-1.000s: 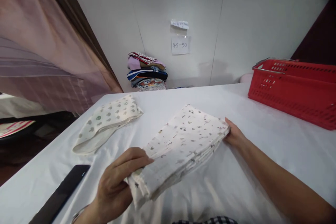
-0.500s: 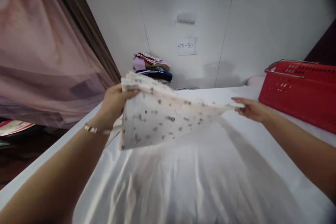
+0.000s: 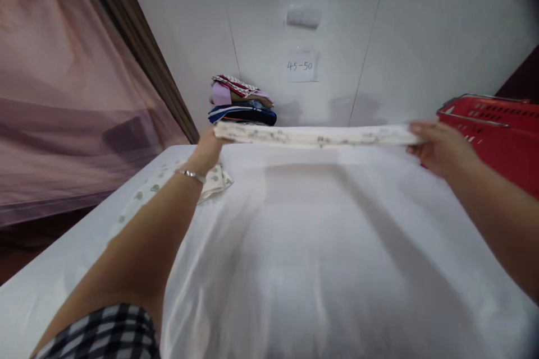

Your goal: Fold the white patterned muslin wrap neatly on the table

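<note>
A white cloth with small dark prints (image 3: 315, 136) is stretched in a narrow, folded band above the far part of the white-covered table (image 3: 295, 247). My left hand (image 3: 209, 151) grips its left end, fingers partly hidden. The right end is pinched in my right hand (image 3: 440, 146). Below and behind my left forearm, another white fabric piece with greenish prints (image 3: 215, 179) lies on the table. Whether the held cloth is a garment or a plain piece cannot be made out.
Against the wall stands a stack of folded clothes (image 3: 242, 104). A red plastic basket (image 3: 501, 137) with metal handles is at the right. The wall bears a paper sign marked 45-50 (image 3: 301, 66). A pink curtain (image 3: 63, 101) hangs along the left side.
The cloth, slanting with its printed face hanging down before, is now held level as a thin band. Both hands have moved right and up, and the printed fabric at left has come into view.
</note>
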Motion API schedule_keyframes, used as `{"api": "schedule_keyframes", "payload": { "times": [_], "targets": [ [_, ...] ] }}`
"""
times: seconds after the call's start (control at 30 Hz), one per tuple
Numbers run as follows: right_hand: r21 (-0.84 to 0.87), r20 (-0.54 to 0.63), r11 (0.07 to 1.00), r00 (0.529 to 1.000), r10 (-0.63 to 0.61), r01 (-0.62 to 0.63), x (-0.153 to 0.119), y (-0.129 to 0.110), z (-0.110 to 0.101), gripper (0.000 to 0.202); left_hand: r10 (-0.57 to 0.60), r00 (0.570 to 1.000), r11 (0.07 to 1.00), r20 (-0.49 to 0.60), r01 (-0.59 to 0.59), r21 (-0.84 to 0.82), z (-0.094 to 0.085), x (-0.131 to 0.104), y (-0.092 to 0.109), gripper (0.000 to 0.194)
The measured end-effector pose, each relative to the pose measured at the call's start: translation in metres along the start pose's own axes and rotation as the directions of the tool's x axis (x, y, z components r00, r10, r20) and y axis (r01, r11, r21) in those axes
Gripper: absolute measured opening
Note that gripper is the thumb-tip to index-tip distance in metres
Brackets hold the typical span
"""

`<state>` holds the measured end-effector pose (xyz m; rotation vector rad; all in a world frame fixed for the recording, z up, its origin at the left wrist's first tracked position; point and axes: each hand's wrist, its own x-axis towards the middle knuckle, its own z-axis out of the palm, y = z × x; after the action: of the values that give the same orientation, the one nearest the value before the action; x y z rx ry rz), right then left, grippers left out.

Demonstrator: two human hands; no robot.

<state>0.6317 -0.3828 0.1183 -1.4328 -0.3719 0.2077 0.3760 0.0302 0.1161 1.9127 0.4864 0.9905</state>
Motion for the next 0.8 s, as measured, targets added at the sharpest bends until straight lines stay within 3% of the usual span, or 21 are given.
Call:
{"api": "schedule_keyframes", "payload": {
  "times": [0.03, 0.1, 0.17, 0.23, 0.37, 0.5, 0.67, 0.8],
  "targets": [
    [0.000, -0.013, 0.997, 0.996, 0.083, -0.083, -0.012, 0.027, -0.006, 0.007, -0.071, 0.990, 0.997, 0.121, 0.071, 0.005, 0.002, -0.017, -0.023, 0.045],
    [0.013, -0.055, 0.963, 0.961, 0.270, -0.270, -0.037, 0.083, -0.017, 0.010, -0.240, 0.939, 0.970, 0.246, 0.224, 0.091, 0.007, -0.051, -0.066, 0.056],
    [0.002, -0.081, 0.889, 0.886, 0.456, -0.458, -0.057, 0.126, -0.025, 0.016, -0.305, 0.884, 0.948, 0.354, 0.248, 0.198, 0.010, -0.079, -0.096, 0.053],
    [0.036, -0.070, 0.861, 0.859, 0.508, -0.507, -0.072, 0.149, -0.031, 0.021, -0.296, 0.875, 0.948, 0.384, 0.223, 0.226, 0.011, -0.096, -0.112, 0.048],
    [0.080, -0.041, 0.895, 0.896, 0.442, -0.438, -0.090, 0.145, -0.038, 0.021, -0.165, 0.906, 0.970, 0.390, 0.078, 0.229, -0.003, -0.110, -0.117, 0.045],
    [0.037, -0.051, 0.855, 0.854, 0.518, -0.517, -0.114, 0.133, -0.038, 0.021, -0.125, 0.877, 0.956, 0.463, -0.018, 0.293, -0.024, -0.128, -0.122, 0.044],
    [-0.009, -0.039, 0.885, 0.885, 0.464, -0.465, -0.139, 0.141, -0.044, 0.023, -0.097, 0.872, 0.934, 0.481, -0.087, 0.347, -0.037, -0.158, -0.130, 0.040],
    [-0.053, -0.038, 0.826, 0.828, 0.559, -0.561, -0.146, 0.147, -0.048, 0.025, -0.120, 0.865, 0.918, 0.486, -0.089, 0.385, -0.038, -0.170, -0.132, 0.033]
  ]
}}
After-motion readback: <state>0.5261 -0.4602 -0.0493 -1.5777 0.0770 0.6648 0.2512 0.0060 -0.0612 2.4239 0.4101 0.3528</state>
